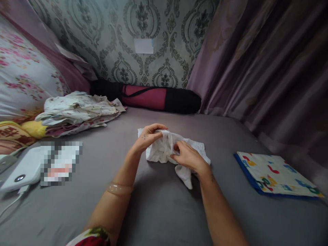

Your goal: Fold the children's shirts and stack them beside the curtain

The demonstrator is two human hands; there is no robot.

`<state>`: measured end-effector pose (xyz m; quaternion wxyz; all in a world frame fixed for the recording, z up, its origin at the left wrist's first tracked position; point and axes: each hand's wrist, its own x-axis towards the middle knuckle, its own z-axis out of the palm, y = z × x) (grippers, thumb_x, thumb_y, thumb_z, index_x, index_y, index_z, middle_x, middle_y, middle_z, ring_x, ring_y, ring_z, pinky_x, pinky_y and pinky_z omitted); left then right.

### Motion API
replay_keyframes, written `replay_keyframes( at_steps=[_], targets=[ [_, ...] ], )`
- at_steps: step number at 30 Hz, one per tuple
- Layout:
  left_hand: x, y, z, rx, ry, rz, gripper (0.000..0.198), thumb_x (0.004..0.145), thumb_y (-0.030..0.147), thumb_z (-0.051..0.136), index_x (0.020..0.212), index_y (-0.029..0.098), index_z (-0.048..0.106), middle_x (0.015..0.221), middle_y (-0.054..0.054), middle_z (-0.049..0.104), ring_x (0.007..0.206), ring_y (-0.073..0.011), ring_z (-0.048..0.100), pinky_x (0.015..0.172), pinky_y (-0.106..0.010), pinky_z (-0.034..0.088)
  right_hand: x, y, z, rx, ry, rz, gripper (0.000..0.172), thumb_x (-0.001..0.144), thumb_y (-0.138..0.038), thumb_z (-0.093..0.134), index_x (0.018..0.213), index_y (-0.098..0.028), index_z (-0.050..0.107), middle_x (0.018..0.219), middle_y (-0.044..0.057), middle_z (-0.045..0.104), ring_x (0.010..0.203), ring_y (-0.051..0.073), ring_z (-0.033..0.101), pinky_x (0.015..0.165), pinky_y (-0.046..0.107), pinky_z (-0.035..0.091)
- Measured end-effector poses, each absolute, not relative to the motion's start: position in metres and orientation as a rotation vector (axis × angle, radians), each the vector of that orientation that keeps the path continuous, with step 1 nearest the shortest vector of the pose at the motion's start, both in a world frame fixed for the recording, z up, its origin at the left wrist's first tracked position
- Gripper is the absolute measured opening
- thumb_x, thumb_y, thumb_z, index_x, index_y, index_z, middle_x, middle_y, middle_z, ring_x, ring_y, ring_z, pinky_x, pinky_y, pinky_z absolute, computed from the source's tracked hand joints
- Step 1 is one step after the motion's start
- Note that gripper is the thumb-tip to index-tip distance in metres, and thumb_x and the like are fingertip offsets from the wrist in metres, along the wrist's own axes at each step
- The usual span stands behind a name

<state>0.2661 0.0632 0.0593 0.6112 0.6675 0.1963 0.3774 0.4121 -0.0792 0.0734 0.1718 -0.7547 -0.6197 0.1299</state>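
Observation:
A crumpled white cloth [159, 152] lies on the grey bed sheet [159, 212] in front of me, partly bunched up. My left hand [150, 136] grips its upper left part between thumb and fingers. On the right side, my right hand [188, 155] pinches a fold of the same cloth, fingers curled. One loose corner of the cloth hangs out below my right wrist. What kind of cloth piece it is, I cannot make out. My left wrist wears a pale bangle [120, 188].
At left stand folded patterned fabrics [79, 109], a white power bank [25, 169] with a cable, and a blurred card [61, 164]. A red and black long bag [146, 97] lies along the wall. To the right is a folded letter-print cloth [276, 172], near purple curtains [246, 61].

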Motion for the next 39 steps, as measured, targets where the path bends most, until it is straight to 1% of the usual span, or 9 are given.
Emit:
replay_keyframes(
  at_steps=[5,12,16,20,23,26,29,35,39],
  targets=[
    [0.268,0.063,0.059,1.516,0.514,0.946,0.021,0.073,0.031,0.070,0.090,0.019,0.071,0.089,-0.004,0.070,0.077,-0.0157,0.063,0.067,-0.025,0.049,0.434,-0.084,0.084,-2.145,-1.686,0.340,0.018,0.077,-0.014,0.045,0.082,-0.019,0.062,0.084,0.004,0.067,0.078,0.017,0.060,0.067,0.025,0.039],
    [0.274,0.044,0.072,1.497,0.483,0.841,0.023,0.076,0.040,0.069,0.086,0.019,0.072,0.079,-0.003,0.070,0.070,-0.0158,0.062,0.061,-0.026,0.048,0.471,-0.128,0.128,-1.765,-1.260,0.579,0.029,0.083,-0.032,0.049,0.103,-0.019,0.066,0.080,0.002,0.068,0.070,0.015,0.059,0.058,0.022,0.042],
    [0.285,0.028,0.074,1.547,0.402,0.748,0.020,0.078,0.039,0.068,0.085,0.020,0.072,0.081,-0.005,0.070,0.073,-0.0184,0.062,0.060,-0.028,0.047,0.494,-0.145,0.123,-1.831,-1.180,0.601,0.033,0.080,-0.047,0.058,0.092,-0.018,0.068,0.072,0.001,0.066,0.061,0.014,0.056,0.053,0.022,0.041],
    [0.298,0.019,0.062,1.593,0.372,0.670,0.020,0.079,0.038,0.066,0.083,0.019,0.071,0.079,-0.005,0.068,0.072,-0.0176,0.061,0.057,-0.027,0.045,0.520,-0.143,0.095,-2.109,-1.403,0.577,0.026,0.077,-0.042,0.060,0.071,-0.019,0.070,0.064,0.001,0.065,0.061,0.016,0.056,0.056,0.025,0.043],
    [0.304,0.016,0.055,1.603,0.360,0.648,0.020,0.079,0.038,0.065,0.084,0.019,0.070,0.079,-0.004,0.067,0.073,-0.0158,0.060,0.059,-0.025,0.044,0.517,-0.134,0.088,-2.148,-1.471,0.512,0.020,0.076,-0.034,0.062,0.085,-0.020,0.073,0.080,0.005,0.072,0.075,0.020,0.063,0.068,0.029,0.048],
    [0.304,0.013,0.058,1.605,0.343,0.630,0.021,0.080,0.038,0.064,0.085,0.018,0.071,0.079,-0.003,0.067,0.073,-0.0146,0.059,0.060,-0.024,0.044,0.492,-0.121,0.097,-2.010,-1.467,0.455,0.032,0.081,-0.036,0.059,0.108,-0.022,0.069,0.111,0.007,0.069,0.100,0.022,0.063,0.087,0.034,0.048],
    [0.301,0.010,0.064,1.572,0.329,0.606,0.025,0.080,0.040,0.065,0.086,0.017,0.072,0.077,-0.003,0.067,0.069,-0.0135,0.058,0.058,-0.023,0.043,0.466,-0.109,0.107,-1.819,-1.492,0.545,0.036,0.082,-0.038,0.061,0.115,-0.022,0.066,0.118,0.008,0.067,0.108,0.022,0.061,0.093,0.035,0.046],
    [0.294,0.014,0.071,1.574,0.404,0.558,0.034,0.083,0.047,0.062,0.087,0.016,0.073,0.072,-0.004,0.067,0.063,-0.0146,0.058,0.053,-0.025,0.041,0.456,-0.102,0.106,-1.726,-1.511,0.715,0.027,0.084,-0.040,0.059,0.095,-0.019,0.072,0.090,0.002,0.072,0.082,0.016,0.064,0.069,0.024,0.048],
    [0.286,0.031,0.069,1.601,0.490,0.566,0.037,0.085,0.050,0.058,0.093,0.018,0.072,0.087,-0.006,0.072,0.078,-0.0171,0.064,0.067,-0.026,0.049,0.471,-0.105,0.100,-1.739,-1.358,0.698,0.034,0.083,-0.048,0.058,0.088,-0.017,0.071,0.081,0.001,0.069,0.071,0.014,0.059,0.061,0.023,0.043]
  ],
)
